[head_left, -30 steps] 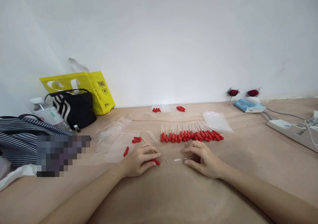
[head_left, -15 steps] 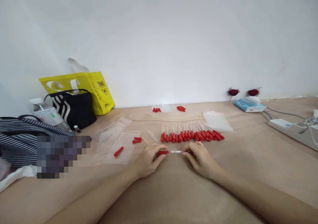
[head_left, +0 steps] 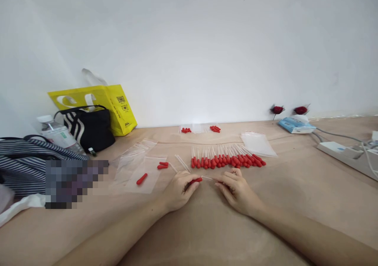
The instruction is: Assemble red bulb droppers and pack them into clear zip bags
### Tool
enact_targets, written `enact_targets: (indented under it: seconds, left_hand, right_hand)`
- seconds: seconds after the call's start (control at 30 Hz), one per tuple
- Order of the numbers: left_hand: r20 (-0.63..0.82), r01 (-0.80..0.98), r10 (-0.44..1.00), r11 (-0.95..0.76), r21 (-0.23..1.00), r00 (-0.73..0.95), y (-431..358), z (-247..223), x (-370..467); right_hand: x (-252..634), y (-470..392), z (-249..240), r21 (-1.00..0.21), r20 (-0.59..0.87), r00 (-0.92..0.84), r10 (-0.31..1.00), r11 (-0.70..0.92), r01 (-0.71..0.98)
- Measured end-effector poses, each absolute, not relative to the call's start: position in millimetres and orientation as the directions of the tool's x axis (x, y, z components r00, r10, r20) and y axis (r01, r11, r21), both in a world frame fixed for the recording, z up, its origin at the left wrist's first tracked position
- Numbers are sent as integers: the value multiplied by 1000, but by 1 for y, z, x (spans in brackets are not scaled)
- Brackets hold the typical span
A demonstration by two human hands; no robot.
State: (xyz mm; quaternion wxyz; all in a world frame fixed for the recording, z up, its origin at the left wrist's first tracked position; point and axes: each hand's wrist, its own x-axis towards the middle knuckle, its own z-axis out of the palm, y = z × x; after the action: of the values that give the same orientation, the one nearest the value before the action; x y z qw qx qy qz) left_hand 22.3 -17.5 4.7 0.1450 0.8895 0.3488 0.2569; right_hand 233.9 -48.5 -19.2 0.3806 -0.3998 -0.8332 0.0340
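Pinched in my left hand [head_left: 180, 191] is a red rubber bulb [head_left: 196, 180], its open end facing right. My right hand [head_left: 236, 191] grips a clear glass dropper tube [head_left: 208, 178], whose left end meets or almost meets the bulb's mouth; I cannot tell if it is inside. Just behind my hands lies a row of assembled droppers [head_left: 224, 160] with red bulbs toward me and tips pointing away. Left of my left hand are loose glass tubes [head_left: 182, 163], a pair of red bulbs [head_left: 162, 165] and a single red bulb [head_left: 142, 179] on a clear plastic bag [head_left: 150, 185].
At the back lie bags with red bulbs [head_left: 186, 130], and a zip bag [head_left: 260, 144] is right of the row. A yellow bag [head_left: 122, 116], black bag [head_left: 97, 132] and bottle [head_left: 60, 135] stand left. Tissues [head_left: 297, 125] and a power strip [head_left: 348, 156] are right.
The gap between the bulb and the glass tube has closed or nearly closed. The tube now slants slightly, its left end higher, and my right hand has shifted a little left.
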Motion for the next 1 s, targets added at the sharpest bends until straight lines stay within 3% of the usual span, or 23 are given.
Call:
enact_targets:
  seconds: [0.43,0.57,1.0]
  left_hand:
    - [372,572,747,-663,483,551,-18,4,24]
    - [406,554,710,-703,446,575,-20,3,24]
    - [512,449,531,-847,286,675,-22,-1,23]
  right_hand:
    - [232,-45,-18,-397,568,-473,674,728,559]
    - [234,-41,-19,-402,556,-495,668,737,543]
    - [228,-43,-11,-247,563,-536,629,747,617]
